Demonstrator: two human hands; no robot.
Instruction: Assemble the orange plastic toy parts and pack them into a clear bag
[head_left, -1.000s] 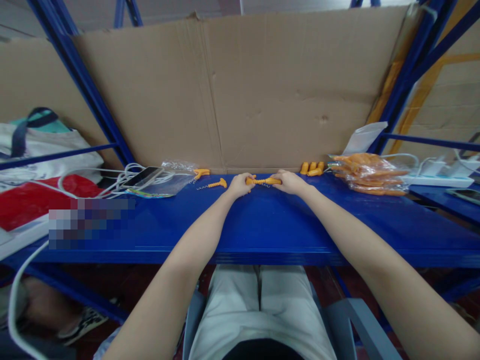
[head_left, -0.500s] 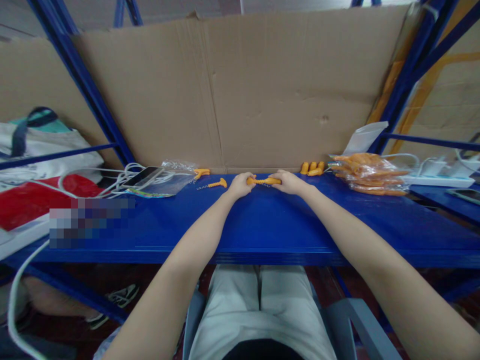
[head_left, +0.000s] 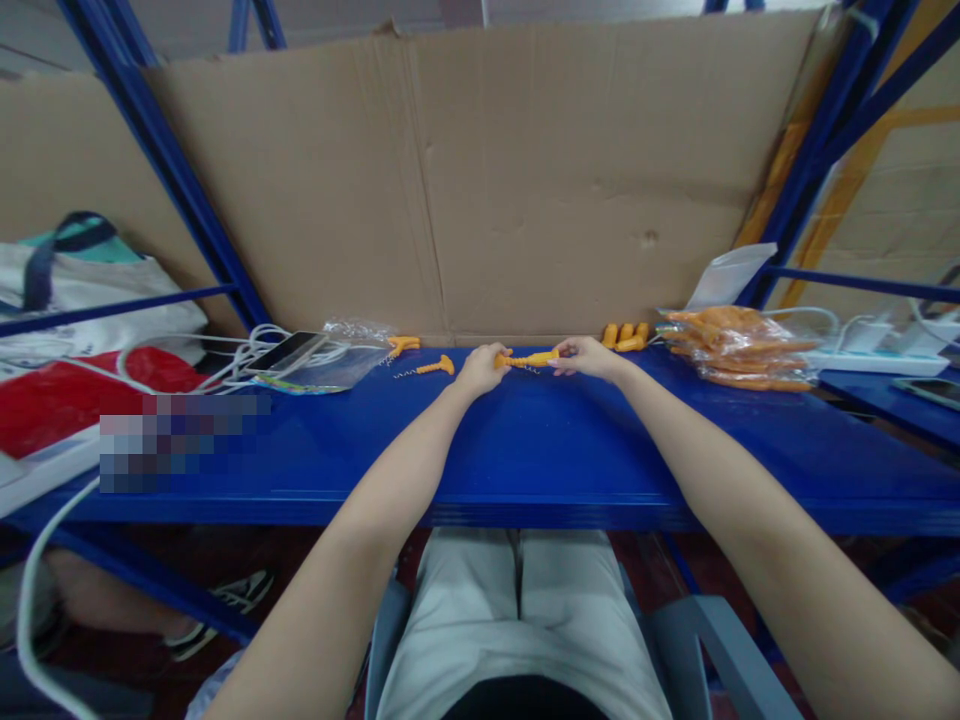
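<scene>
I count two hands (head_left: 481,371), three spiral-tipped orange tools (head_left: 433,368), one tote (head_left: 120,275).

Right hand (head_left: 589,358) shifted slightly toward right edge of blue tabletop (head_left: 540,450). Grip loosened: fingers, previously closed about right end of orange corkscrew (head_left: 536,360), now extended, fingertips positioned at that end; firmness of contact not discernible. More of corkscrew's right end exposed. Below left part of front edge, other person's shoe (head_left: 244,592) displaced rightward from position one second ago.
</scene>
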